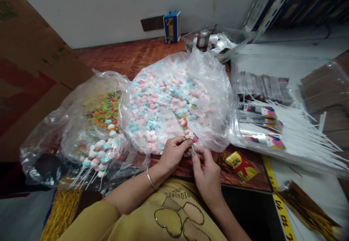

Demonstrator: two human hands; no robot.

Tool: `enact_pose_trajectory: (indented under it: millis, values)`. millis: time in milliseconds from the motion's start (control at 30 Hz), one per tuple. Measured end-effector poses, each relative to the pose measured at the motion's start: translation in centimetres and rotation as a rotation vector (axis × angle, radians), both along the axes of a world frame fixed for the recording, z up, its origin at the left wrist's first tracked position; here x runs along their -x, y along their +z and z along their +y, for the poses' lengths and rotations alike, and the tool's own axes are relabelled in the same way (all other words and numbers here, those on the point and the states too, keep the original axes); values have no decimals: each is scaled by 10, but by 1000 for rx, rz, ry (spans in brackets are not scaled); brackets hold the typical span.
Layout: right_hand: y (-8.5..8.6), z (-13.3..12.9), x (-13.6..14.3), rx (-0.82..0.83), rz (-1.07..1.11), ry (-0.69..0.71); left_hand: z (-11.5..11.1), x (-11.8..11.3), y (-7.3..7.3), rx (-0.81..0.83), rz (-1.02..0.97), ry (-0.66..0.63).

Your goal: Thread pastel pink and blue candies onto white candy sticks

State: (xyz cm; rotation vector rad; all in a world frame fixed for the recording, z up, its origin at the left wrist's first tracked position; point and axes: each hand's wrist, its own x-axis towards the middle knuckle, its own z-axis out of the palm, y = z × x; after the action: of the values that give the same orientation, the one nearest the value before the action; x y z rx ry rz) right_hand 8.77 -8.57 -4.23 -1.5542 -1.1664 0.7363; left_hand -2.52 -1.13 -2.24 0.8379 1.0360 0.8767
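My left hand (174, 151) pinches the lower end of a candy skewer in a clear printed sleeve (184, 123), which points up and away over a big clear bag of pink, blue and white round candies (166, 99). My right hand (205, 170) is just below and to the right. Its fingertips meet the skewer's thin white stick at the sleeve's open end. Both hands are over the near edge of a wooden table (128, 57). A silver bangle is on my left wrist.
At the left, a clear bag of small multicoloured candies (105, 108) holds finished skewers (98, 159). At the right lie printed sleeves (260, 124) and white sticks (300, 135). Gold twist ties (307, 204), a yellow wrapper (241, 164), a cardboard box (29, 70) and a blue device (172, 26) surround them.
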Motion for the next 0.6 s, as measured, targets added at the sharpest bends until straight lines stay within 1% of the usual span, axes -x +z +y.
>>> enact_pose_trajectory:
  millis: [67, 133, 200, 267, 333, 367, 467, 600]
  values:
    - [-1, -3, 1, 12, 33, 11, 1, 1, -2, -2, 25, -36]
    - [0, -4, 2, 1, 122, 4, 2, 2, -3, -14, 49, -50]
    - [1, -2, 4, 23, 313, 57, 2, 2, -4, -32, 72, -59]
    - [0, 0, 6, 74, 584, 131, 3, 2, -4, -45, 92, -74]
    - [-1, 1, 9, 104, 814, 155, 3, 2, -3, -57, 102, -78]
    - [-2, 2, 10, 104, 890, 149, 3, 2, -3, -62, 103, -78]
    - [-3, 3, 10, 104, 1006, 147, 2, 2, -2, -78, 107, -79]
    - [-3, 4, 8, 154, 1064, 278, -2, 1, -4, -59, 99, -149]
